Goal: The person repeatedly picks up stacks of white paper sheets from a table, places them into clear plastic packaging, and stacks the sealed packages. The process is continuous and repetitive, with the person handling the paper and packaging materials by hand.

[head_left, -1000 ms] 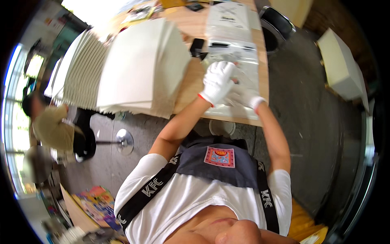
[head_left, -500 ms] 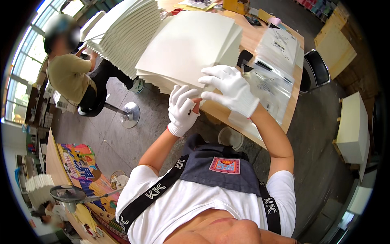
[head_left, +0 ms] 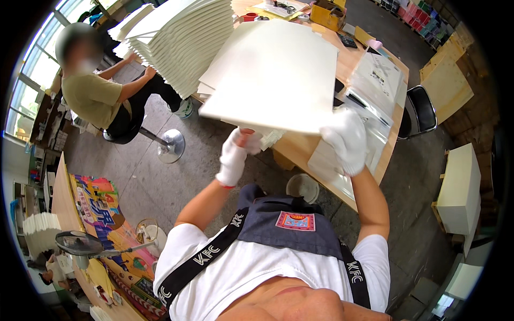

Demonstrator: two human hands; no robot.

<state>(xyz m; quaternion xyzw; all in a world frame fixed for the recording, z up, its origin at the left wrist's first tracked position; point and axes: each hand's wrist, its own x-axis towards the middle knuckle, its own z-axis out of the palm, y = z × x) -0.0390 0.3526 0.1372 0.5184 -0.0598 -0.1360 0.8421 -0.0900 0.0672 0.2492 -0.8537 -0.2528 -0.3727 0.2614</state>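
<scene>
Your right hand (head_left: 347, 140) pinching a white sheet (head_left: 278, 80) by one corner, above the bench (head_left: 350, 59), your left hand (head_left: 235, 156) below its near edge, fingers (head_left: 254, 144) blurred, hold unclear

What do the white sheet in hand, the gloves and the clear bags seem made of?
White sheet: matte, probably paperboard or thin foam, looking flat and stiff.
Gloves: matte, likely knitted fabric, given the snug cuffs; blur hides the fibre.
Clear bags: glossy plastic film, apparently; see-through with highlights.

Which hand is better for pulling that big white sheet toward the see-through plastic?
Probably the right hand: it holds the white sheet by its near right corner, beside the clear plastic. The left hand is farther from the plastic.
</scene>
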